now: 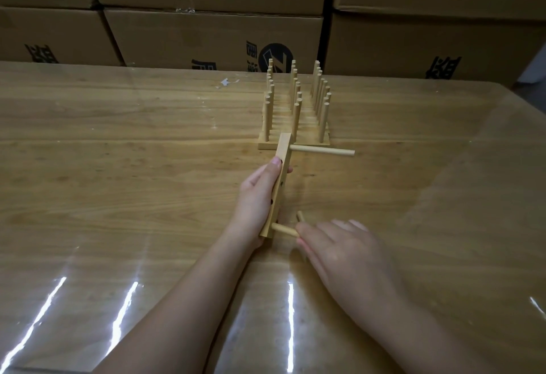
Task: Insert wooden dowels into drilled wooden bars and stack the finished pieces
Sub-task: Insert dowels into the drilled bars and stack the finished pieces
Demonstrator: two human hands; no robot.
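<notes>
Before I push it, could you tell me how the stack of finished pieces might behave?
The stack of finished pieces sits low and flat, so it would likely slide, not tip. Its separate bars may shift apart; the thin upright dowels could snag.

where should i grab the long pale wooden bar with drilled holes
Grip the long pale wooden bar around its bare middle stretch, coming from its left face, as the left hand does. The far round wooden dowel and the near round wooden dowel both jut from its right face, blocking that side.

Dowel stack [295, 107] blocks far side; table [118, 166] left open.
</notes>
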